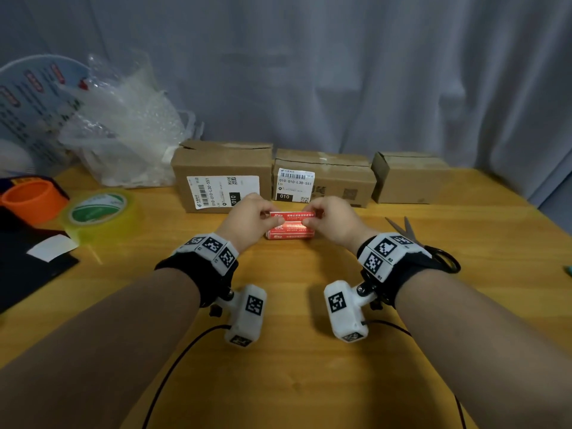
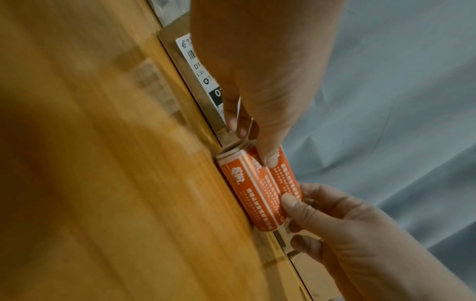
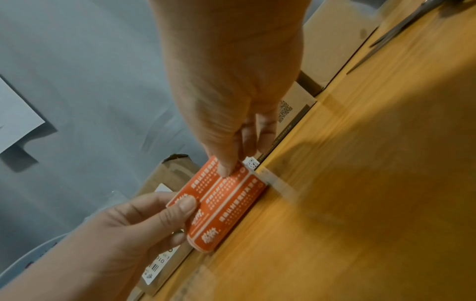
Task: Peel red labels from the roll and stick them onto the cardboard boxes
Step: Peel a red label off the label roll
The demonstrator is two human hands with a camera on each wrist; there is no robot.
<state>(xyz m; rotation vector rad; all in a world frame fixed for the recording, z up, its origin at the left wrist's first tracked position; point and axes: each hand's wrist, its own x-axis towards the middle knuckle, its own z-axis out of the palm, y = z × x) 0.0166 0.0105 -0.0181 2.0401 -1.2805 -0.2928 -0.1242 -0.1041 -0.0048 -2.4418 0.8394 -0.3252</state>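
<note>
A roll of red labels (image 1: 291, 226) with white print rests on the wooden table (image 1: 294, 305), just in front of the cardboard boxes. My left hand (image 1: 272, 219) pinches its left end, thumb on the top label. My right hand (image 1: 309, 218) pinches the right end the same way. In the left wrist view the left hand (image 2: 253, 142) has its thumb on the label roll (image 2: 260, 189). In the right wrist view the right hand (image 3: 242, 156) presses its thumb onto the label roll (image 3: 226, 203). Three boxes stand in a row behind: left box (image 1: 221, 162), middle box (image 1: 340, 178), right box (image 1: 408, 181).
Scissors (image 1: 411, 236) lie right of my right wrist. A clear tape roll (image 1: 99, 209), an orange ring (image 1: 34, 199) and a black mat with a white slip (image 1: 49, 247) sit at the left. A bag of bubble wrap (image 1: 123, 128) stands at the back left, before a grey curtain.
</note>
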